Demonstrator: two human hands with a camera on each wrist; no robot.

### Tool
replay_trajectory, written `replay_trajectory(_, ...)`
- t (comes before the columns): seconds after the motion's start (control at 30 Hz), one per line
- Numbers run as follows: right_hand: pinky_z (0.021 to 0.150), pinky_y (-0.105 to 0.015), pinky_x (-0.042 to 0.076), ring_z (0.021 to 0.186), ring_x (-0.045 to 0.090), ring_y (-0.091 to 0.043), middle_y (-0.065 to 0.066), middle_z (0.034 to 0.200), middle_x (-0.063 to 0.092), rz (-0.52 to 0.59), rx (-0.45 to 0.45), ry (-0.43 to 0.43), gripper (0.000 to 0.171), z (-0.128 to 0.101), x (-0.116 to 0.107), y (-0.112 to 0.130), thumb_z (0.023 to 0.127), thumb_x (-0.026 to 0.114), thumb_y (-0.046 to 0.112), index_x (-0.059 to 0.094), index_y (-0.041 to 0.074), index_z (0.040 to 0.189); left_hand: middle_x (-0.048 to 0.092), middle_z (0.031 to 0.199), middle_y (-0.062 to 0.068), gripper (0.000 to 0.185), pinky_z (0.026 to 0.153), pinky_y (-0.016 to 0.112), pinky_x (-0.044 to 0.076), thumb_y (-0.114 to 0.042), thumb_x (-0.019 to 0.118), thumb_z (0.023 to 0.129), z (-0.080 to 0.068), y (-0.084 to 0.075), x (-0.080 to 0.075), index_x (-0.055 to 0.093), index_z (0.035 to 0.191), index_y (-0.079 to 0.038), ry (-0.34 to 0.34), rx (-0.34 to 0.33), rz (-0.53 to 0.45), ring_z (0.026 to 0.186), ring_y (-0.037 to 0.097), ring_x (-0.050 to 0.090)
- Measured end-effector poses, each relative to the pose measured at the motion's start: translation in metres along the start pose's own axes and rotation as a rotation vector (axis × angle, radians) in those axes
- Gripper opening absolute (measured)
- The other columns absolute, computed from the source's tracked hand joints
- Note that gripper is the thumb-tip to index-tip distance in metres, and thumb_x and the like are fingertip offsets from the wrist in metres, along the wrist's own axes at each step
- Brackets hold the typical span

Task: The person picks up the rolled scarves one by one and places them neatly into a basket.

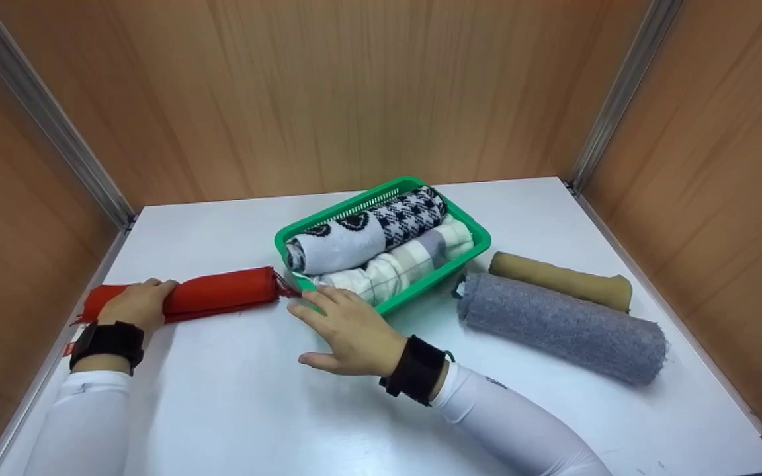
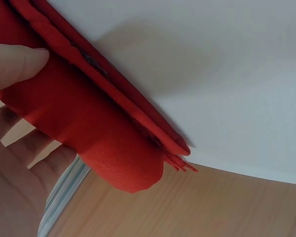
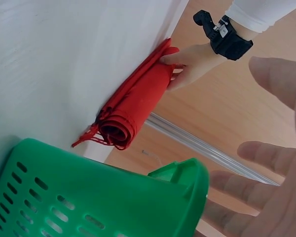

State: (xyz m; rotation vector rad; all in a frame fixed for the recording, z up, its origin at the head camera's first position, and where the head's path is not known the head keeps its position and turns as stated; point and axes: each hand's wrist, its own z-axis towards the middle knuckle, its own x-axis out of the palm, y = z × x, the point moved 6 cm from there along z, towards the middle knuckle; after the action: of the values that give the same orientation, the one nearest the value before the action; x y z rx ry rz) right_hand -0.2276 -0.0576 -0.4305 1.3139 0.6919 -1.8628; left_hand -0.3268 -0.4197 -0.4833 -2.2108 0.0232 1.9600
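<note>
A rolled red scarf (image 1: 222,294) with fringed ends lies on the left of the white table. My left hand (image 1: 135,305) grips it near its left end, thumb on one side and fingers on the other, as the left wrist view shows. Fingers spread, my right hand (image 1: 354,334) hovers at the near left corner of a green basket (image 1: 444,271), its fingertips right at the rim. Inside the basket lie a black-and-white patterned roll (image 1: 348,244) and a checked cream roll (image 1: 414,261). In the right wrist view the scarf's coiled end (image 3: 116,132) faces the basket.
To the right of the basket, a grey fabric roll (image 1: 559,327) lies in front of an olive-brown roll (image 1: 563,281). Wooden panels (image 1: 354,99) with metal corner strips enclose the white table (image 1: 242,396) at the back and both sides.
</note>
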Motion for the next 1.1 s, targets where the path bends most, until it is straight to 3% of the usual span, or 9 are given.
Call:
replay_trajectory(0.8,0.123,-0.046,0.048,0.147,0.057,-0.033,-0.012,0.158,0.060,-0.002,-0.051,0.011,0.074,0.006,0.008,0.020,0.102,0.069,0.059,0.052,0.016,0.160,0.065,0.133,0.036,0.051,0.102,0.076,0.053,0.005,0.066,0.095,-0.028,-0.026,0.006,0.062,0.145,0.002,-0.094,0.124,0.022,0.123,0.059,0.060)
replay_trajectory(1.1,0.121,-0.044,0.049,0.145,0.059,-0.030,-0.010,0.155,0.062,-0.021,-0.070,0.003,0.075,0.008,0.012,0.028,0.101,0.069,0.061,0.052,0.017,0.159,0.064,0.135,0.036,0.052,0.101,0.075,0.053,0.005,0.067,0.093,-0.037,-0.033,0.007,0.063,0.145,0.002,-0.117,0.151,0.005,0.125,0.059,0.059)
